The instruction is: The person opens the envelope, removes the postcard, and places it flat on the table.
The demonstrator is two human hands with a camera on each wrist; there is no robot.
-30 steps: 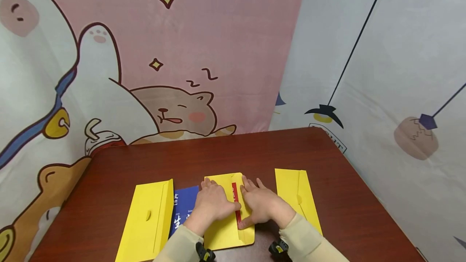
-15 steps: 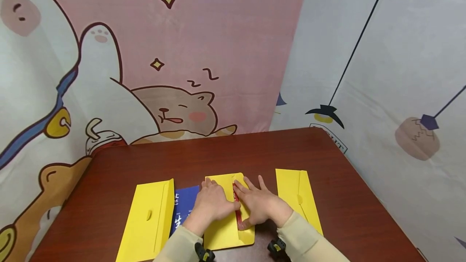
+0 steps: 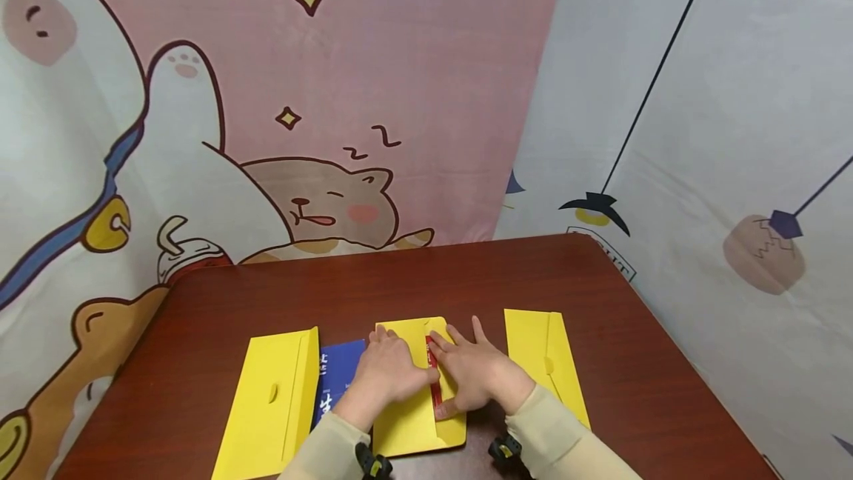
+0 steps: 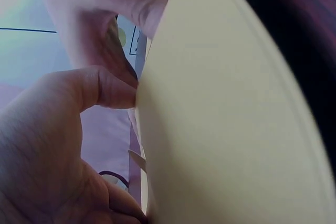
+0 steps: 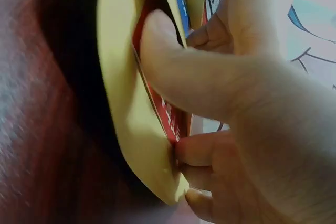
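A yellow envelope [image 3: 406, 422] lies in the middle of the table, its mouth on the right side. Inside that mouth shows a strip of a red booklet [image 3: 436, 393] with white print. My left hand [image 3: 386, 372] rests on the envelope's left part, its thumb stretched to the edge of the mouth. Across the opening, my right hand [image 3: 478, 378] spreads its fingers over the red strip and the flap. In the right wrist view its thumb [image 5: 176, 72] presses on the red booklet inside the opening. The left wrist view is mostly filled by the envelope's broad yellow face [image 4: 226, 103].
To the left lie another yellow envelope [image 3: 263, 398] and, beside it, a blue booklet [image 3: 343, 363], partly hidden by the left arm. A third yellow envelope [image 3: 536, 339] lies to the right, partly behind the right sleeve. The brown table [image 3: 426, 284] meets printed cloth walls.
My right hand's fingers have shifted left, from the flap onto the red strip, and spread wider. The left hand and the envelopes have stayed in place.
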